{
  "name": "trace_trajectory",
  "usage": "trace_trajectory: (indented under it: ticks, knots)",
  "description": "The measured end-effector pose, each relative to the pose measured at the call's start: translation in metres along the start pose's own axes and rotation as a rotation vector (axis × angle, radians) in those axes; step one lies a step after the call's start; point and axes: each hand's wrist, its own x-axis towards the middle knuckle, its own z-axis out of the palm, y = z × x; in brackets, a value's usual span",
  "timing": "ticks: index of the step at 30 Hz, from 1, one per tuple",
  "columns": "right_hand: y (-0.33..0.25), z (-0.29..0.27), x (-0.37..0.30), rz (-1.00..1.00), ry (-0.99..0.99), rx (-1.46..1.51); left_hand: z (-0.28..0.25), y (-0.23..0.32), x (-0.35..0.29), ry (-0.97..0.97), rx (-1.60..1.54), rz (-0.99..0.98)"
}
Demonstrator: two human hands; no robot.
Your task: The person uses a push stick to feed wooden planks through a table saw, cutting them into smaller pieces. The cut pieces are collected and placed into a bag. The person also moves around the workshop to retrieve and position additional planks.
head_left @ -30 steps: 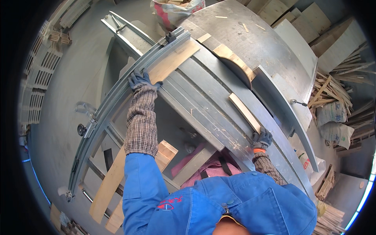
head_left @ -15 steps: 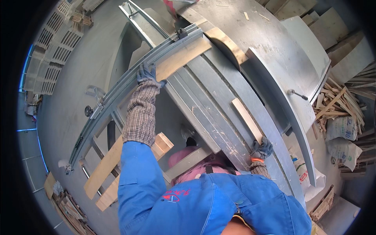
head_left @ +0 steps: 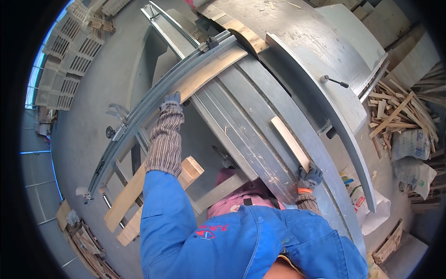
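My left hand (head_left: 171, 101), in a grey-blue glove, is closed on the near left end of a flat wooden board (head_left: 211, 73). That board lies along the long metal fence (head_left: 153, 100) across the sliding saw table (head_left: 253, 104). Lower right, my gloved right hand (head_left: 310, 178) rests on the table with its fingers closed around the near end of a narrow wooden strip (head_left: 290, 143). The strip lies flat on the metal, pointing away from me. Part of the right hand's grip is hidden.
A curved metal rip fence (head_left: 320, 97) stands right of the table. More planks (head_left: 125, 195) lie on the frame at lower left. Scrap sticks (head_left: 404, 114) and white sacks (head_left: 411, 149) are heaped at right. Stacked pallets (head_left: 69, 60) stand at far left.
My left hand has gone from spread fingers to a closed grip and drawn back slightly along the fence, uncovering more of the board. My right hand stays on the strip. The view has shifted slightly.
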Motion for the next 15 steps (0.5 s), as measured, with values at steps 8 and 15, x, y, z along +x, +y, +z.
trace_trajectory:
  ticks: [8,15]
  knots:
    - [0.014,-0.025,0.006,-0.042,-0.201,0.030,-0.003,-0.043,-0.012,0.097,-0.216,0.169]
    - [0.020,-0.049,0.027,-0.012,-0.451,0.032,0.011,-0.040,-0.030,0.147,-0.275,0.245]
